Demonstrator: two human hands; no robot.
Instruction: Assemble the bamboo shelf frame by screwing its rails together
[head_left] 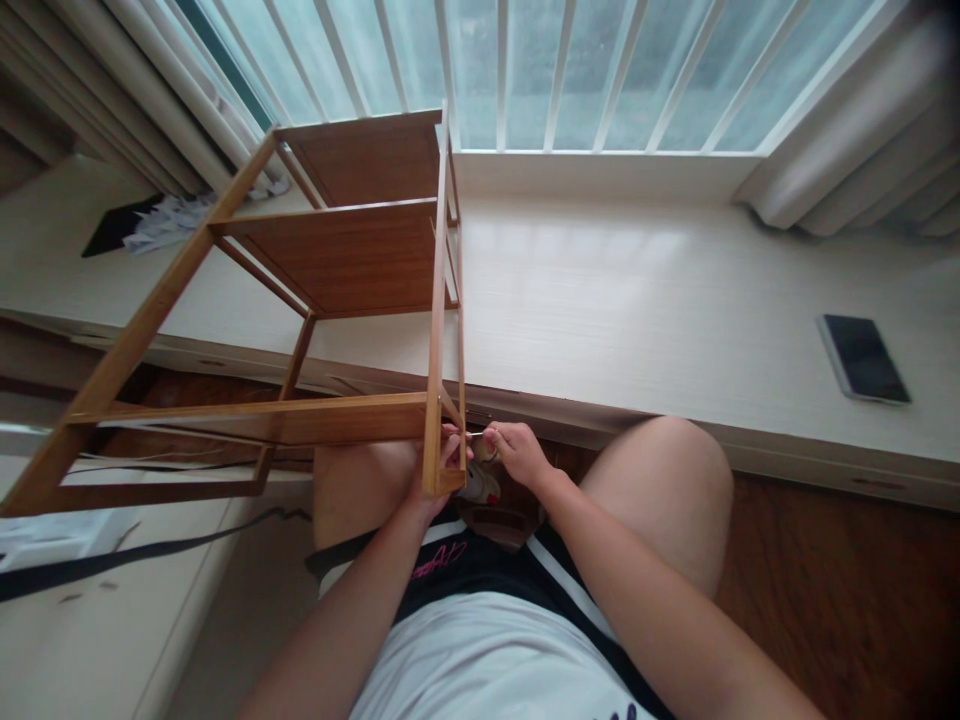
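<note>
A wooden shelf rack [330,425] lies tilted on its side, reaching from the sill down over my left thigh. My left hand [450,452] is at the near end of the rack, its fingers curled around the frame and partly hidden behind a post. Just right of that post, my right hand [517,450] is closed in a pinch on a thin metal rod [477,434], whose tip meets the rack's frame. The rod looks like a hex key, but it is too small to be sure.
A smartphone [865,358] lies on the pale window sill [600,300] at the right. Crumpled white plastic [169,222] and a flat black item [112,228] lie at the left. A dark strap [150,550] crosses a white cabinet [90,640]. Curtains [847,140] flank the barred window.
</note>
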